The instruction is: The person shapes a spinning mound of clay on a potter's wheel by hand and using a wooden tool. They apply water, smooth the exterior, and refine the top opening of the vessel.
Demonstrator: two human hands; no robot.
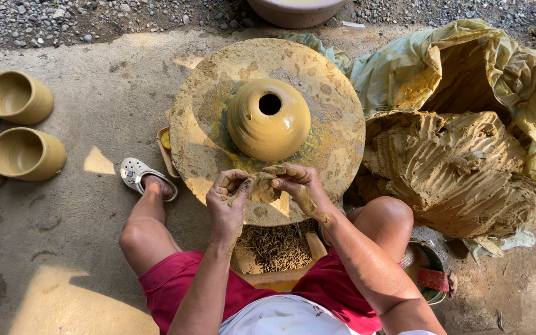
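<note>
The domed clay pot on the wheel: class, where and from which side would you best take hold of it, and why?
Probably low on the clay pot, both palms cupping its widest part from left and right. The dome narrows to a small open mouth at the top, offering little to grip, and the surface looks wet, so pinching could dent it. Both the left hand and right hand currently hold a clay lump.

Red shorts (175,279) (white clog (136,174))

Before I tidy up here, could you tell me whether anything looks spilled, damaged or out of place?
Nothing stands out. The pot sits centred and upright on the wheel, both hands knead a clay lump, and the finished pots look intact.
</note>
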